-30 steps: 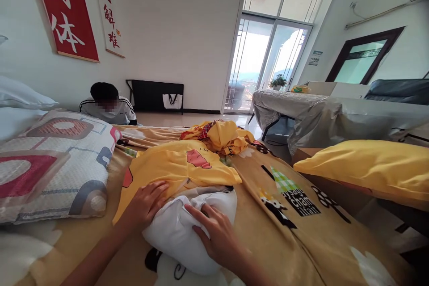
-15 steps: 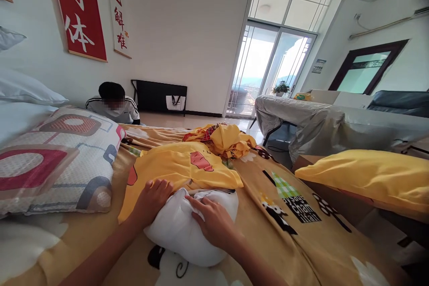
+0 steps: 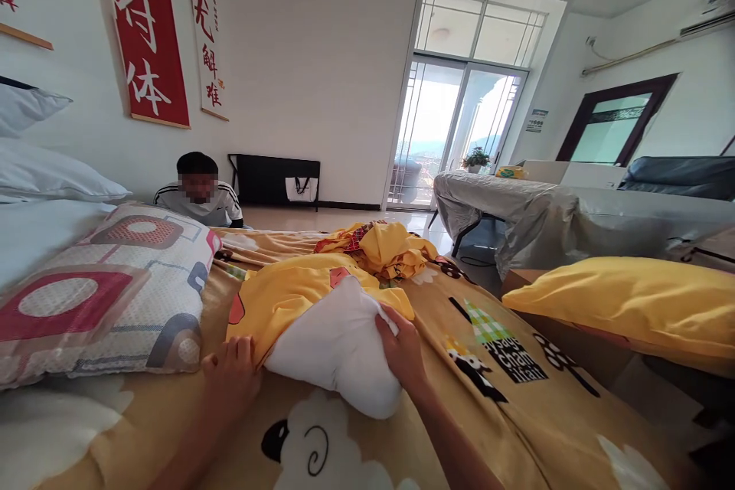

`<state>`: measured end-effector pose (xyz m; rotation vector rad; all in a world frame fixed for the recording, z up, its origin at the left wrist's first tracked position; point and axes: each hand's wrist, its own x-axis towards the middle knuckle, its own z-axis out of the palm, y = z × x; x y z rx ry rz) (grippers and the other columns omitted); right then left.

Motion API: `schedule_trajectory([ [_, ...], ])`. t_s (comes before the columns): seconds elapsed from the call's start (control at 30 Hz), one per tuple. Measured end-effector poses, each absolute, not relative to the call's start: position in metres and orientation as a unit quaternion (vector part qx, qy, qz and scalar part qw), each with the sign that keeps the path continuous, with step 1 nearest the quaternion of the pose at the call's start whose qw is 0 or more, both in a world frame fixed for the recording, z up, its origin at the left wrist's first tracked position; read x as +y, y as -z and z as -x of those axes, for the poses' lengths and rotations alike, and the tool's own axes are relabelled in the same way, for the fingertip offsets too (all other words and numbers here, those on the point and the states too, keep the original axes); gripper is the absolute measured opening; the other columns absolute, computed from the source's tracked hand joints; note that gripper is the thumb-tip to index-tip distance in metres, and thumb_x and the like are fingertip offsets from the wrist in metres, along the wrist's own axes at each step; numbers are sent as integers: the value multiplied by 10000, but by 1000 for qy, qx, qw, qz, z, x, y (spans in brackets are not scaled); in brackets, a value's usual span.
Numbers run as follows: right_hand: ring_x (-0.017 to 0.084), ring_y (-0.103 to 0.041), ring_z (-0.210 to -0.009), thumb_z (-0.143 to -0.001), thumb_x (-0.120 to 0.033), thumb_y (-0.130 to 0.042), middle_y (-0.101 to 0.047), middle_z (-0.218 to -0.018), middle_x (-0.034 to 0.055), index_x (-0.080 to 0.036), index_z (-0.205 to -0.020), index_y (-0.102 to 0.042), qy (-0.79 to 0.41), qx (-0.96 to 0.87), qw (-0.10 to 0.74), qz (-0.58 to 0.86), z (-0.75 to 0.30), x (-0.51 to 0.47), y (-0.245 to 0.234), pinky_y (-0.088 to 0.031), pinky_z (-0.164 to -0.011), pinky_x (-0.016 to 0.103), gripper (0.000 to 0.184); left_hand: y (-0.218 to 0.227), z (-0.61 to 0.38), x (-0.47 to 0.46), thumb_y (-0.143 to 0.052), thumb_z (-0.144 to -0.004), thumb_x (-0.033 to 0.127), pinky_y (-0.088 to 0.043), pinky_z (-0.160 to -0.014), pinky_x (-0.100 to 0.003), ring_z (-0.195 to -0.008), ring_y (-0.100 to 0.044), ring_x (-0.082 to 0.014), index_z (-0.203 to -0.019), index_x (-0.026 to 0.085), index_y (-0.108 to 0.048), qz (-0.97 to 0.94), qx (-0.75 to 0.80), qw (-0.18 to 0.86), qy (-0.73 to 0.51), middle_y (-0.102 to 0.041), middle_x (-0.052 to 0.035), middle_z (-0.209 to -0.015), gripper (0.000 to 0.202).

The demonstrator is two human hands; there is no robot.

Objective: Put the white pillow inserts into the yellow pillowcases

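Observation:
A white pillow (image 3: 338,344) lies folded or bunched up on the blanket, its upper corner raised over a yellow pillowcase (image 3: 287,283) printed with orange-red shapes. My left hand (image 3: 233,375) has its fingers curled over the near left edge of the pillowcase, beside the pillow. On the other side, my right hand (image 3: 405,348) grips the pillow's right side, thumb and fingers pressed into the white cloth. Part of the pillow lies over the pillowcase. Whether any of it is inside the opening cannot be made out.
A tan printed blanket (image 3: 459,429) covers the bed. Crumpled yellow cloth (image 3: 396,245) lies beyond the pillowcase. A patterned pillow (image 3: 109,291) is at left, a yellow pillow (image 3: 625,306) on a box at right. A person (image 3: 198,195) is low behind the bed's far edge.
My left hand has moved left and nearer, to the pillowcase's edge. My right hand has shifted right on the pillow, whose corner has risen over the pillowcase. The view has tilted up slightly.

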<state>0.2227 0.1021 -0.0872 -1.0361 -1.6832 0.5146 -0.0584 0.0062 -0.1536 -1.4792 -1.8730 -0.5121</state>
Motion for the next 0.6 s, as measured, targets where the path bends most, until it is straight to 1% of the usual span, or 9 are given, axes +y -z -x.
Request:
schedule_trajectory([
  [0.07,264,-642,-988,-829,-477,-492,-699,-1086,119,-148,-1080,-696,-230,-637,584,447,-231,104,85,-484,-899,411,462,140,45,10,-494,-783,145,-348,-728,-411,-836,-569,-261,-937,121,-563,580,-691,369,224,-612,-91,-858,170],
  [0.13,279,-639,-995,-808,-514,-510,-693,-1091,139,-124,-1100,-688,-239,-588,619,463,-235,101,83,-487,-902,430,519,122,32,15,-476,-786,104,-335,-727,-404,-786,-569,-243,-890,149,-576,588,-653,408,249,-616,-66,-798,151],
  [0.2,281,-621,-1046,-821,-510,-510,-680,-1124,144,-127,-1137,-674,-225,-577,631,468,-236,94,83,-477,-928,438,523,103,21,21,-460,-803,77,-324,-723,-400,-761,-566,-232,-896,173,-595,582,-624,446,270,-632,-54,-792,190],
  [0.27,269,-588,-1112,-870,-474,-478,-654,-1179,138,-150,-1192,-646,-183,-608,624,455,-233,83,83,-457,-962,433,486,86,15,27,-451,-843,97,-324,-729,-404,-771,-566,-234,-951,190,-618,572,-610,469,283,-659,-66,-863,219],
  [0.3,261,-574,-1132,-899,-445,-450,-642,-1198,134,-163,-1236,-616,-153,-633,614,445,-229,78,84,-451,-969,430,470,80,14,31,-440,-865,115,-331,-739,-410,-790,-568,-241,-981,194,-624,573,-612,463,289,-667,-79,-915,231],
  [0.37,246,-582,-1096,-948,-379,-381,-635,-1178,130,-198,-1344,-518,-80,-689,577,431,-220,69,87,-471,-930,418,457,70,16,40,-409,-886,138,-361,-774,-426,-854,-570,-264,-1005,188,-632,595,-628,391,313,-660,-111,-999,258],
  [0.47,227,-620,-879,-973,-270,-284,-625,-1040,129,-246,-1443,-373,23,-760,474,443,-201,64,90,-517,-746,369,479,71,27,56,-383,-847,108,-426,-791,-407,-941,-571,-282,-1008,160,-629,622,-654,237,361,-639,-148,-1030,298],
  [0.53,217,-614,-775,-945,-171,-271,-603,-1024,134,-270,-1458,-339,66,-800,379,459,-187,65,89,-505,-649,342,527,78,40,65,-365,-813,99,-459,-723,-364,-909,-592,-267,-988,154,-623,609,-671,183,382,-637,-150,-1006,316],
  [0.6,216,-616,-752,-891,-91,-308,-585,-1077,143,-290,-1460,-326,89,-833,285,466,-175,70,84,-491,-611,328,604,87,55,71,-355,-804,138,-473,-663,-339,-823,-617,-244,-936,158,-619,593,-686,144,397,-648,-132,-950,296],
])
